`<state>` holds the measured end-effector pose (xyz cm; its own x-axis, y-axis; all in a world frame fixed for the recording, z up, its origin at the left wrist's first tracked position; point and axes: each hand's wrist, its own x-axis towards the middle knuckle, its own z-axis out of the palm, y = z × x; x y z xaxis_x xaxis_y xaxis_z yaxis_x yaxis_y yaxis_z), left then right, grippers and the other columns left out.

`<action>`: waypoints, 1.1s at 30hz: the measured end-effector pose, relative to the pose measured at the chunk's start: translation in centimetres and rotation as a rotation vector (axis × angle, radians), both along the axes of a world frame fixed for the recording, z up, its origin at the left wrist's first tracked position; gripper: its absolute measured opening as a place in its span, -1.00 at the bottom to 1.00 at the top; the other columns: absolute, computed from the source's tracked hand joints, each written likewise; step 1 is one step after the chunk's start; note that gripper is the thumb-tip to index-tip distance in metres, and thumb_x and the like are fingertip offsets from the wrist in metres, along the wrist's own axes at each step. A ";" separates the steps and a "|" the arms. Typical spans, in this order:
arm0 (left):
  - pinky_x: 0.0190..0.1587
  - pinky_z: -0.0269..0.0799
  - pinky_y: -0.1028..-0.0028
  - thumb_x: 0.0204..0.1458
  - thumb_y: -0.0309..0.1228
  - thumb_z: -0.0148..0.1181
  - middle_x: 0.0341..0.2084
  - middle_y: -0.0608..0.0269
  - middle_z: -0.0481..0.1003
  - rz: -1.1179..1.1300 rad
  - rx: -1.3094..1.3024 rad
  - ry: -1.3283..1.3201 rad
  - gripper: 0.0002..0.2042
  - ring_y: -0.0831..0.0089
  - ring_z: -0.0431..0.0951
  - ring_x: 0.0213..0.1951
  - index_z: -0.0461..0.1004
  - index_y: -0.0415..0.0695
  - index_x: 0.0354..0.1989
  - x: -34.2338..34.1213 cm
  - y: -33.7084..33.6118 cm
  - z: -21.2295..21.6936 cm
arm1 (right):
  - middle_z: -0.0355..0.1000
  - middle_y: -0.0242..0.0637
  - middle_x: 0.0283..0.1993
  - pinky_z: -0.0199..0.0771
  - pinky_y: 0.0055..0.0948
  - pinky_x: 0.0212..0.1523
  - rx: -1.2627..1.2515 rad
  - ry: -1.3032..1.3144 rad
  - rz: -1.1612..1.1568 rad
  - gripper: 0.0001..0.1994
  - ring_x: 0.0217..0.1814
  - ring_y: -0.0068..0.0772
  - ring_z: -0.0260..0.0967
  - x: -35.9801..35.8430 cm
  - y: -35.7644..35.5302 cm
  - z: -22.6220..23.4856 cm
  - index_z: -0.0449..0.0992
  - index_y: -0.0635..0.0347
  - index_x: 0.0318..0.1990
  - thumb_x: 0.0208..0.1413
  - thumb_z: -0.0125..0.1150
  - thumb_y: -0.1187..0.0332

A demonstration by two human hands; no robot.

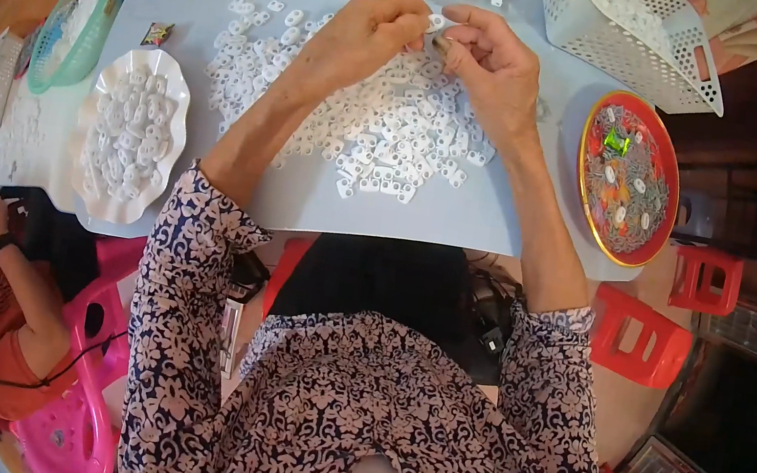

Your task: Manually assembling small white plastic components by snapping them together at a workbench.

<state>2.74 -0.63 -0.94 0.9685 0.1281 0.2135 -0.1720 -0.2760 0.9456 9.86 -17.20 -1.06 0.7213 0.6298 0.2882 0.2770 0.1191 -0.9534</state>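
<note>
My left hand (370, 37) is closed in a pinch on a small white oval plastic piece (435, 24), above the far part of the pile. Facing it, my right hand (498, 72) has its thumb and forefinger curled together close to that same piece. Whatever lies between the right fingertips is too small to make out. Under both hands spreads a loose pile of white two-holed plastic pieces (394, 140). To the right, a red gold-rimmed bowl (670, 199) contains many small grey metal screws, a few white pieces and a green wrapper.
A scalloped white dish (174, 140) of finished-looking white pieces stands left on the grey table (304, 205). Behind it is a green basket (92, 43). A white perforated basket (616, 51) stands far right. Another person (20, 309) sits at the left; a red stool (644, 343) is at the right.
</note>
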 end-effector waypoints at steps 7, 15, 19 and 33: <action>-0.45 0.22 0.53 0.13 -0.31 -0.07 -0.58 0.33 0.41 -0.059 0.102 0.023 -0.75 0.58 0.32 -0.50 0.43 -0.24 -0.42 0.0 -0.1 -0.1 | 0.47 -0.40 -0.38 0.39 -0.69 -0.39 0.004 -0.004 -0.026 -0.75 -0.43 -0.71 0.34 -0.1 0.0 -0.3 0.47 0.28 -0.07 0.06 0.16 0.55; -0.48 0.23 0.53 0.18 -0.30 -0.13 -0.61 0.34 0.38 -0.029 -0.057 0.016 -0.73 0.59 0.30 -0.55 0.40 -0.20 -0.42 -0.1 -1.0 -0.6 | 0.46 -0.40 -0.39 0.39 -0.68 -0.39 0.026 -0.006 -0.031 -0.77 -0.44 -0.68 0.34 0.0 0.1 -0.3 0.48 0.29 -0.08 0.08 0.16 0.54; -0.48 0.23 0.53 0.18 -0.29 -0.13 -0.63 0.34 0.37 0.008 -0.011 0.004 -0.74 0.59 0.30 -0.55 0.39 -0.20 -0.43 -0.2 -1.1 -0.2 | 0.44 -0.41 -0.41 0.38 -0.68 -0.41 0.035 -0.008 0.007 -0.77 -0.45 -0.68 0.34 0.0 0.1 -0.2 0.47 0.29 -0.08 0.08 0.16 0.55; -0.51 0.15 0.56 0.16 -0.32 -0.11 -0.68 0.40 0.27 -0.058 0.016 -0.063 -0.72 0.63 0.21 -0.58 0.30 -0.19 -0.56 0.0 -0.7 -0.5 | 0.44 -0.41 -0.42 0.33 -0.70 -0.43 0.033 -0.012 0.020 -0.77 -0.47 -0.69 0.32 0.0 -0.2 -0.3 0.46 0.30 -0.07 0.09 0.17 0.53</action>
<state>2.70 -1.34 -1.48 0.9588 0.0679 0.2758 -0.2471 -0.2792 0.9279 9.82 -17.36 -1.38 0.7050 0.6342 0.3176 0.2857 0.1560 -0.9455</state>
